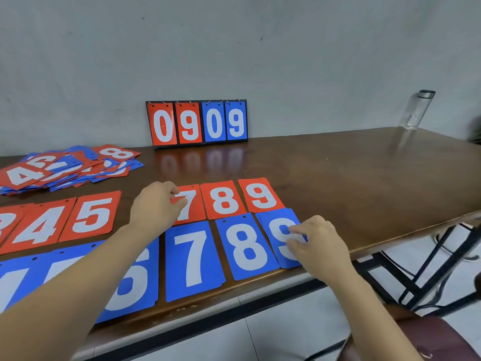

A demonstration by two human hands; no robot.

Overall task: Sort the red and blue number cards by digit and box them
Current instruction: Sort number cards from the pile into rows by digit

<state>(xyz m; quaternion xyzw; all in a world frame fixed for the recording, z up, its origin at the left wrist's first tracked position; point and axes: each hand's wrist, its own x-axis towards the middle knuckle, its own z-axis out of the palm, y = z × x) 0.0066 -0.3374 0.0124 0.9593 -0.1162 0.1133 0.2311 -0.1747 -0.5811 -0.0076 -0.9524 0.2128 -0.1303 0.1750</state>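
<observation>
Red cards lie in a row on the brown table (pixel 351 173): 4 (pixel 39 225), 5 (pixel 92 214), 7 (pixel 191 204), 8 (pixel 223 199), 9 (pixel 260 195). In front runs a blue row: 6 (pixel 135 280), 7 (pixel 194 259), 8 (pixel 246 246) and a small blue 9 stack (pixel 279 231). My left hand (pixel 156 204) covers the spot between red 5 and 7, its fingers curled at the red 7's left edge. My right hand (pixel 316 242) pinches the blue 9 stack at its right side. A loose pile of mixed cards (pixel 65 165) sits far left.
A flip scoreboard (pixel 197 123) reading 0909 stands against the wall. A clear bottle (pixel 419 109) stands at the table's far right. The table's front edge runs just below the blue row. A dark red chair seat (pixel 429 340) is at bottom right.
</observation>
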